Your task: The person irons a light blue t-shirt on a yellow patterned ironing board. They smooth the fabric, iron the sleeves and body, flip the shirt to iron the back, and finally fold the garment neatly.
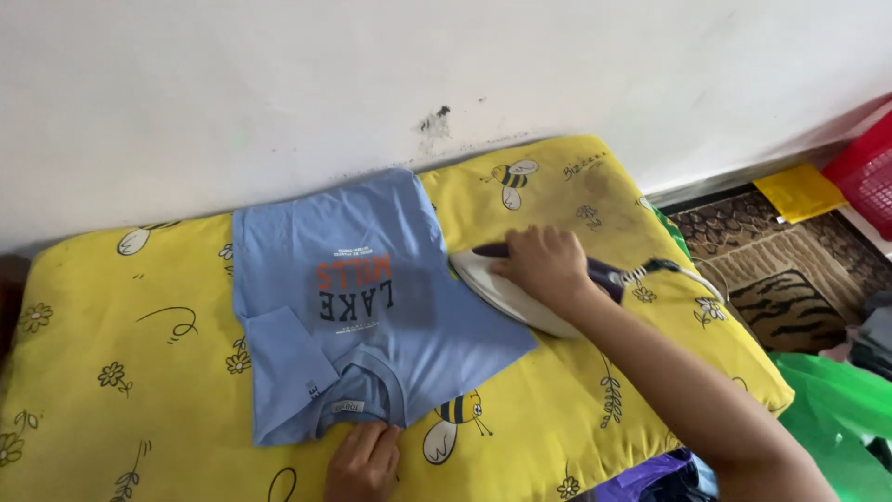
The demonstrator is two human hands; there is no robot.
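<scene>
On the yellow padded board (pixel 557 409) by a white wall (pixel 279 84), right hand (pixel 544 265) grips iron (pixel 506 296).

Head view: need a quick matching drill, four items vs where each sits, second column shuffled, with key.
Things:
1. iron
2. left hand
3. right hand
4. red basket

Places:
A. on the collar edge of the blue T-shirt
B. floor at far right, by the wall
C. on the iron's handle
D. at the shirt's right edge, on the yellow padded cover

Pairs: 1-D, 2-A, 3-C, 4-B
</scene>
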